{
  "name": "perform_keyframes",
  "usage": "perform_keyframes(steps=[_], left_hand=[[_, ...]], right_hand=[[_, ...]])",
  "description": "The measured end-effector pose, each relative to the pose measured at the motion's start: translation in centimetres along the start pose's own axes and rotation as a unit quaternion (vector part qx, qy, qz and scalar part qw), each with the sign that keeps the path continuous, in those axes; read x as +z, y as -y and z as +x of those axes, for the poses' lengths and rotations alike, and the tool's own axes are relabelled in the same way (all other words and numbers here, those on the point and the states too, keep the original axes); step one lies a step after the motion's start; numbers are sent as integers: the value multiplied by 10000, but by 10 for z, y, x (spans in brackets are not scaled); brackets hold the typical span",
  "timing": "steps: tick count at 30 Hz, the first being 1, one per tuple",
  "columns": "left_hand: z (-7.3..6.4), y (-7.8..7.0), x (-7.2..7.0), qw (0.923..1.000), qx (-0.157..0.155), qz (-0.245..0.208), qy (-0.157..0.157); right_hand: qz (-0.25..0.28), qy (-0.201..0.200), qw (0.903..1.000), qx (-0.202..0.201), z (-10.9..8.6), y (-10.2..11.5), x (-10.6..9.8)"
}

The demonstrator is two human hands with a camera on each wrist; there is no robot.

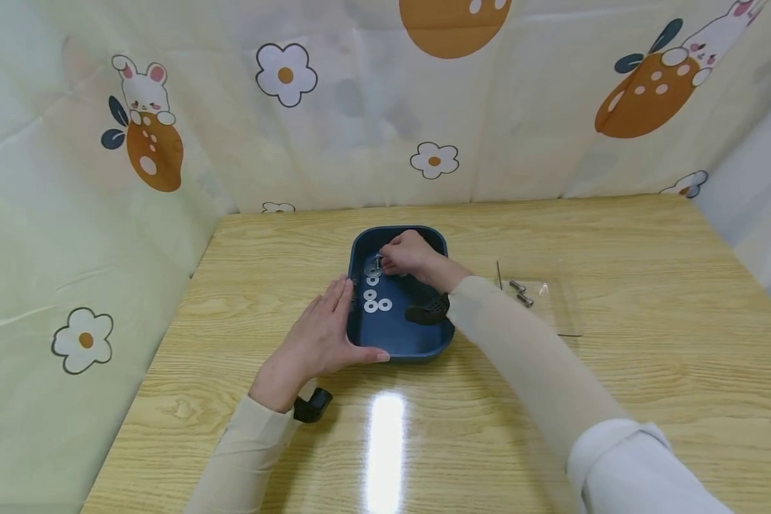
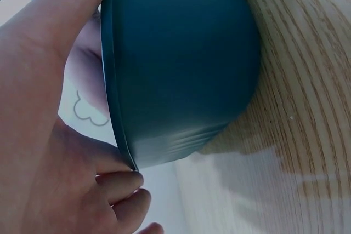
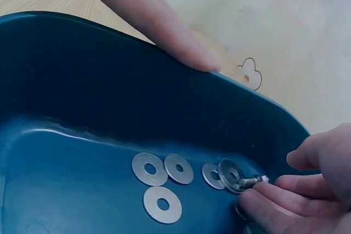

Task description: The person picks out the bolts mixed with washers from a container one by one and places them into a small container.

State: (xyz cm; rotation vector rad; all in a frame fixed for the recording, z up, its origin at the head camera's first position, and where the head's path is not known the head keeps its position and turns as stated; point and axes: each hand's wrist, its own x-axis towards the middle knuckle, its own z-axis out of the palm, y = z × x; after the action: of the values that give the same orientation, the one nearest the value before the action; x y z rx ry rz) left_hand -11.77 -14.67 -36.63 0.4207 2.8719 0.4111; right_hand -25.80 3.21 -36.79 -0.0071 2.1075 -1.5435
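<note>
A dark blue tray stands on the table. My left hand rests along its left side with fingers straight, the thumb across the near rim. My right hand reaches inside at the far left, fingers bent and thumb apart from them in the right wrist view. Its fingertips are right at a small metal bolt, which lies by a washer near the tray wall. Several flat washers lie on the tray floor. Other metal pieces are partly hidden under the right hand.
Right of the tray lie two metal bolts on a clear plastic sheet or bag. A thin dark rod is at its far left. Behind the wooden table hangs a patterned curtain. Black wrist devices sit at both wrists.
</note>
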Motion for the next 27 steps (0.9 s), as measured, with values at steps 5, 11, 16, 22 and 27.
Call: perform_keyframes(steps=[5, 11, 16, 22, 27], left_hand=[[1, -2, 0, 10000, 30, 5, -20], [2, -3, 0, 10000, 24, 60, 10], [2, -3, -1, 10000, 42, 53, -9], [0, -2, 0, 10000, 43, -2, 58], [0, -1, 0, 10000, 1, -14, 60]], right_hand=[[-103, -106, 9999, -46, 5, -4, 2], [-116, -198, 9996, -150, 7, -6, 3], [-166, -342, 9991, -179, 12, -9, 5], [-55, -342, 9994, -93, 15, -11, 9], [-60, -326, 9994, -139, 15, -8, 13]])
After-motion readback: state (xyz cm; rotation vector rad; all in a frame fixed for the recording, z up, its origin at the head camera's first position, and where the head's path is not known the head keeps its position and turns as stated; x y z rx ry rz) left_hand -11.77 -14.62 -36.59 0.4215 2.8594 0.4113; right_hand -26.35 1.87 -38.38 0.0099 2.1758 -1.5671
